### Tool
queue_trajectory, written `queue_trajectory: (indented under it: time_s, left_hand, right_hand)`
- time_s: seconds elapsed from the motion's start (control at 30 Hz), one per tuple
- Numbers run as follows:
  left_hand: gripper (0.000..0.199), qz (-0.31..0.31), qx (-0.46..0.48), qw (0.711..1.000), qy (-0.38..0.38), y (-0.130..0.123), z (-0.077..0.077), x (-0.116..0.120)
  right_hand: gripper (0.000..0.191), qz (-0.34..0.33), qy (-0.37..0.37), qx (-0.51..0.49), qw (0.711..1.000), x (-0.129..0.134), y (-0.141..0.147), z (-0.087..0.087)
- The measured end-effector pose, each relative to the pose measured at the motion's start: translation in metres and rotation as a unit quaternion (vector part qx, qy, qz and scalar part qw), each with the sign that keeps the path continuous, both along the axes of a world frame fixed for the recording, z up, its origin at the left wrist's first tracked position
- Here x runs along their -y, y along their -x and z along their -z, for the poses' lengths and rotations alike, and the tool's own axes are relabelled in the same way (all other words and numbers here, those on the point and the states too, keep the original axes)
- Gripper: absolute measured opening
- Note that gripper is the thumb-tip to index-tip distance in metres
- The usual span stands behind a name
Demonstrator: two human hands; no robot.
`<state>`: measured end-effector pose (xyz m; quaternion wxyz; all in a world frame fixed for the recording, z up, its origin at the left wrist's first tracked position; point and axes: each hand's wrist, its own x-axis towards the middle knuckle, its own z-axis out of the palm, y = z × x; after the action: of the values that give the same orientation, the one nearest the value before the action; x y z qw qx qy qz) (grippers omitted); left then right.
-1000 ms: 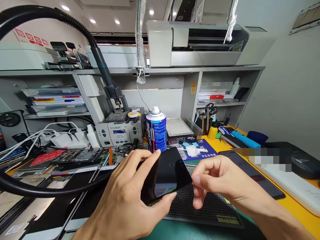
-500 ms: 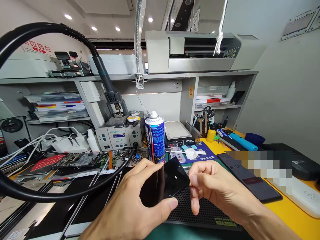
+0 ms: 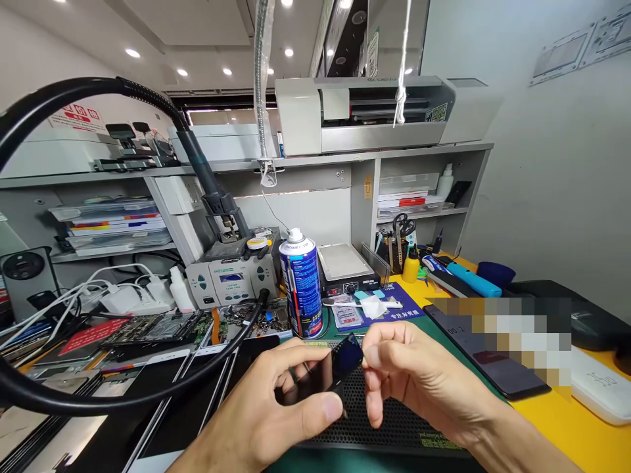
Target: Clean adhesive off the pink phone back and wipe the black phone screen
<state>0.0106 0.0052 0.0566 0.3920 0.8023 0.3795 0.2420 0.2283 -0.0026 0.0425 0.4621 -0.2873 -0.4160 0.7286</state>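
Note:
A glossy black phone [image 3: 347, 359] is gripped in my left hand [image 3: 263, 404], its thumb along the near edge and its fingers along the far one. The phone is tilted so that its dark front shows only as a narrow strip; my left hand covers its lower part. At the phone's right corner, my right hand [image 3: 419, 371] has thumb and forefinger pinched together, the other fingers curled below. Whatever lies in that pinch is too small to make out. Under both hands is a black perforated pad [image 3: 389, 420].
Behind the hands stands a blue spray can [image 3: 302, 286], with a small heating plate [image 3: 345, 261] beyond it. A thick black hose [image 3: 142, 404] loops across the left side over phone panels. Another phone [image 3: 486, 355] lies at right beside a white power bank [image 3: 604, 387].
The phone has tipped, so less of its front shows. My right hand keeps its pinch at the phone's corner. The whole view has shifted slightly with my head.

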Motion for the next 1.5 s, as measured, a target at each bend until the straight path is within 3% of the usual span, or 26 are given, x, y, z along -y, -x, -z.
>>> queue_trajectory:
  time_s: [0.27, 0.67, 0.93, 1.5]
  left_hand:
    - [0.033, -0.001, 0.016, 0.999, 0.043, -0.002, 0.001, -0.003]
    - [0.029, -0.077, -0.035, 0.993, -0.086, -0.002, 0.004, -0.001]
    - [0.038, -0.088, -0.057, 0.985, -0.137, 0.000, 0.009, -0.001]
    - [0.034, -0.082, -0.078, 0.989, -0.096, -0.001, -0.001, 0.001]
  right_hand:
    - [0.019, -0.002, -0.016, 0.010, 1.000, 0.001, -0.001, -0.004]
    - [0.025, -0.024, -0.051, 0.085, 0.995, 0.000, -0.013, -0.009]
    - [0.026, -0.019, -0.040, 0.096, 0.994, -0.001, -0.014, -0.006]
    - [0.015, -0.013, -0.036, 0.098, 0.994, 0.001, -0.014, -0.006]
